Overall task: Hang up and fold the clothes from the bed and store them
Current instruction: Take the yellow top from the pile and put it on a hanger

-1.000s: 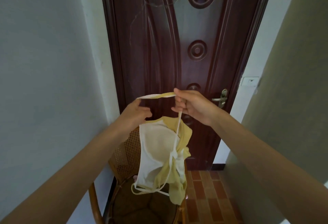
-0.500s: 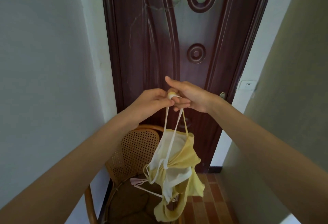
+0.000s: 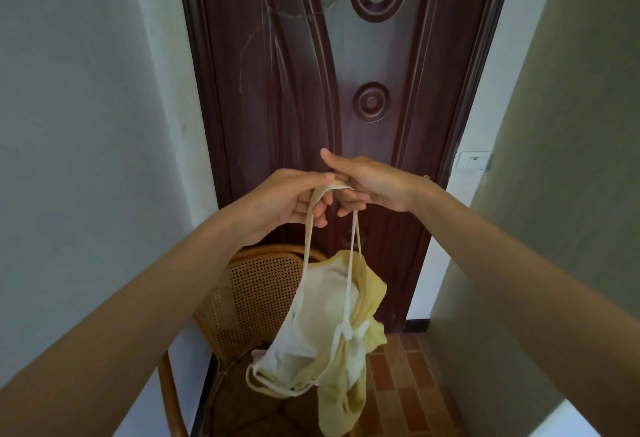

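A dark carved wooden door [image 3: 311,90] fills the view ahead, with a cane-backed rattan chair [image 3: 256,294] standing just before it at lower left. Over the chair hangs a yellow and white strappy top [image 3: 329,325], bunched and twisted, suspended in the air by its straps [image 3: 308,228]. Both hands meet at the strap loop: the left hand [image 3: 287,201] pinches it between thumb and curled fingers, and the right hand [image 3: 370,183] closes its grip on the same loop from the other side. The step looks like gathering the straps for hanging (no hanger or hook shows here). Done well, it means keeping both straps level and letting the body untwist before it goes up.
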A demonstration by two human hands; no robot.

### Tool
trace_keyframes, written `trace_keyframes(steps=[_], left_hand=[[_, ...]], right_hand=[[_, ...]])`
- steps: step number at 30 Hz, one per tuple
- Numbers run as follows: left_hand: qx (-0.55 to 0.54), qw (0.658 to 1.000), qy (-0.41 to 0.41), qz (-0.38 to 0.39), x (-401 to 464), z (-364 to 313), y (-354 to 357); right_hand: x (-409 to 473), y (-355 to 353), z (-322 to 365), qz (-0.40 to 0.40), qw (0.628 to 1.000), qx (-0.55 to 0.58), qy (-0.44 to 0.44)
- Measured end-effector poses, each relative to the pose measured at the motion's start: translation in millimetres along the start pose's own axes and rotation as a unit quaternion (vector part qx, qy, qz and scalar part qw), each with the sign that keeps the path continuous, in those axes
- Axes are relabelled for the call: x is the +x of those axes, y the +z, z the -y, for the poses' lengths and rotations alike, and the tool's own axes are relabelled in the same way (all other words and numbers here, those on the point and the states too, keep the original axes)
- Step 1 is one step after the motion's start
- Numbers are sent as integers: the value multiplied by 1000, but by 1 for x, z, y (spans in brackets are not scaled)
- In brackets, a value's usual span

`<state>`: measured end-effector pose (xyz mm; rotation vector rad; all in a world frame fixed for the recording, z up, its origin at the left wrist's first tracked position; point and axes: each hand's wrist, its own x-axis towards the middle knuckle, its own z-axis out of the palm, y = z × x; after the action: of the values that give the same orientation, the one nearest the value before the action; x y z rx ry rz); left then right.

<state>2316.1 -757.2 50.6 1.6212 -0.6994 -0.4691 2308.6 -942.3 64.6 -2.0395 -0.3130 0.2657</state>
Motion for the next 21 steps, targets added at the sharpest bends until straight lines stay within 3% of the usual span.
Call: trace_keyframes(steps=[7, 14, 21], left_hand=[[-87, 996, 35, 13, 0, 1, -1], [-92, 994, 55, 15, -2, -2, -2], [-113, 990, 78, -14, -2, -8, -2]], right_hand=[[7, 8, -7, -32, 999, -14, -9], [2, 17, -26, -18, 999, 40, -20], [12, 28, -81, -32, 998, 42, 27]])
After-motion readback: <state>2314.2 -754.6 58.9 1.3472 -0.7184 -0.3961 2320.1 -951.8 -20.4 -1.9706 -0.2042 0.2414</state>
